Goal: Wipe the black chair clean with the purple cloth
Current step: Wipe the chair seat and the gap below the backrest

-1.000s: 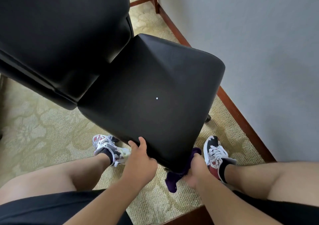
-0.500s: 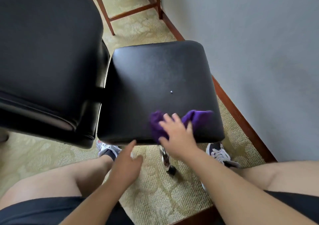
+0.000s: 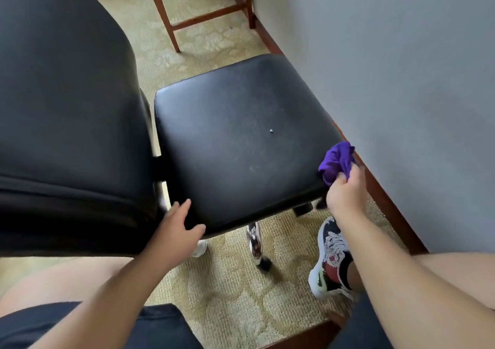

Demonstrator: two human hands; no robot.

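Observation:
The black chair's seat [image 3: 235, 145] fills the middle of the view, its tall backrest [image 3: 67, 102] on the left. A small white speck [image 3: 271, 131] lies on the dusty seat. My right hand [image 3: 345, 196] grips the bunched purple cloth [image 3: 336, 161] against the seat's near right corner. My left hand [image 3: 176, 228] rests with fingers spread on the seat's near left edge, holding nothing.
A grey wall [image 3: 401, 80] with a wooden skirting board [image 3: 388, 206] runs close along the chair's right side. Wooden furniture legs [image 3: 163, 14] stand behind on the patterned carpet [image 3: 227, 289]. The chair's chrome leg [image 3: 254, 241] and my patterned shoe [image 3: 332, 260] are below the seat.
The seat has swung level and turned. My right hand carried the cloth from under the front edge, across the seat's near part, to its right corner. My left hand shifted left along the edge.

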